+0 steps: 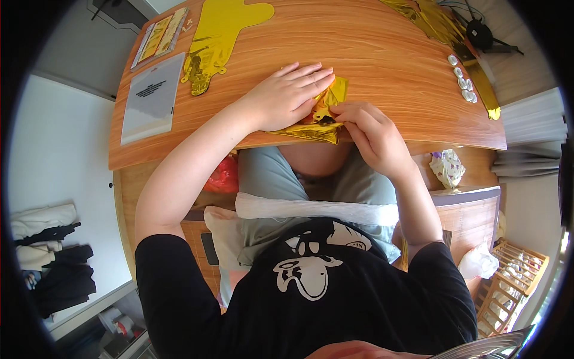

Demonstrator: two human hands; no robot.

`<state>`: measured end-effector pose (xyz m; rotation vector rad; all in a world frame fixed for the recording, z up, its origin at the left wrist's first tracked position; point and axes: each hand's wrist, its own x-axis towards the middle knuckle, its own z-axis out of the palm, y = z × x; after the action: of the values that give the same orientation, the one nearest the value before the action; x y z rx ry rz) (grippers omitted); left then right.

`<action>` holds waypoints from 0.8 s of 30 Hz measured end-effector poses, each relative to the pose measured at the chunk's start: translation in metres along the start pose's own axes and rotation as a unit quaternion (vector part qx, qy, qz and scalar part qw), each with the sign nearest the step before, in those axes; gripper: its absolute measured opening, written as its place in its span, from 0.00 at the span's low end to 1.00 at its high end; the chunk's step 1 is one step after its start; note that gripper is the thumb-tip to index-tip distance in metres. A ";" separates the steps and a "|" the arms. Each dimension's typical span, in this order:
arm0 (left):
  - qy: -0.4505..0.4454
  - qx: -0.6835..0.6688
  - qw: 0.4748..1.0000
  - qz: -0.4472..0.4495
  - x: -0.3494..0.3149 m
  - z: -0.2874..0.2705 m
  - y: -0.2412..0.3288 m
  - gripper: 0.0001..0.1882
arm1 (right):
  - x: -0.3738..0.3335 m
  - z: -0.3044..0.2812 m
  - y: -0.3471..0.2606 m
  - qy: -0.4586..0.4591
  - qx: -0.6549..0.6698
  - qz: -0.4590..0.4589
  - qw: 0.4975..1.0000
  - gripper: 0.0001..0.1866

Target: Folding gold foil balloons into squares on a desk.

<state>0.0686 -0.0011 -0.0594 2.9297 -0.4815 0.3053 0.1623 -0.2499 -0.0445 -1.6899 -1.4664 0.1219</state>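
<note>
A crumpled, partly folded gold foil balloon (308, 131) lies at the table's near edge, in front of my body. My left hand (290, 96) rests flat on it, fingers stretched out and pointing to the right. Close by on the right, my right hand (369, 128) pinches the foil's edge between thumb and fingers. A dark spot shows in the foil between the hands. Part of the foil is hidden beneath my left palm. Farther off to the left, another gold foil balloon (220, 39) is spread out flat, with small tabs at its near end.
Left on the wooden table (371, 48) are a clear plastic pouch (152, 102) and a flat printed packet (160, 39). Several small white round pieces (463, 82) sit at the right, beside more gold foil (482, 78). A black device (479, 35) with cables is at the far right.
</note>
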 end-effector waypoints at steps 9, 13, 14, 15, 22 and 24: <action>0.005 0.005 1.000 -0.006 0.000 0.000 0.001 0.29 | 0.025 0.013 -0.007 0.066 -0.027 0.054 0.996 0.05; -0.006 -0.007 1.000 -0.008 -0.001 -0.001 0.000 0.29 | 0.036 0.018 -0.008 0.050 0.030 0.186 0.981 0.06; -0.008 -0.003 1.000 -0.006 0.000 -0.001 0.000 0.29 | 0.040 0.018 -0.011 0.046 0.008 0.198 0.979 0.06; -0.009 -0.004 1.000 -0.004 0.000 -0.002 0.000 0.29 | 0.043 0.019 -0.011 0.043 -0.015 0.210 0.977 0.07; 0.039 -0.172 0.984 -0.039 -0.004 0.006 -0.013 0.32 | 0.055 0.034 0.005 0.112 -0.093 0.086 0.986 0.06; 0.074 -0.270 0.959 -0.043 -0.004 0.003 -0.015 0.33 | 0.056 0.038 0.009 0.107 -0.085 0.107 0.985 0.06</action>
<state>0.0708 0.0140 -0.0647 2.3672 -0.3447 0.3192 0.1637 -0.1820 -0.0485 -1.9317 -1.1608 -0.0692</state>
